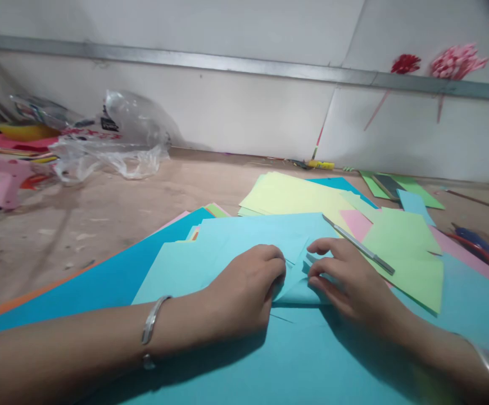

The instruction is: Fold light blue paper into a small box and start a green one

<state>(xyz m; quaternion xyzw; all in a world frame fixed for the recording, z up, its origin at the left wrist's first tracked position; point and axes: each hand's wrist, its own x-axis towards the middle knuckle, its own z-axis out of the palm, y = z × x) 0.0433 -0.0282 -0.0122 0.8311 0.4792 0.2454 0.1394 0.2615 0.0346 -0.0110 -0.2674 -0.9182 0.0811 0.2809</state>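
- Grip of the left hand: fingers curled and close together, back of the hand uppermost, bearing on the left side of the folded light-blue paper; the fingertips are hidden, so I cannot tell whether they pinch it.
- Grip of the right hand: thumb and index finger apart, the index arched highest, the middle finger bent near the thumb, all pointing left at the raised flap of the same paper.
- Left forearm reaching in from the left edge, nearly level, with a silver bracelet at the wrist; right forearm slanting up from the lower right corner, a shiny band on it.
- Folded paper between the two hands, on top of larger light-blue sheets.
- Silver craft knife just beyond the right hand, lying aslant across the papers.
- Green paper right of the knife, pale yellow paper behind, darker blue paper to the left.
- Further out on the worktop: a pink glue gun and a clear plastic bag at left, red and blue handles at right.
- Red flower and pink flower tucked at the metal rail on the wall.
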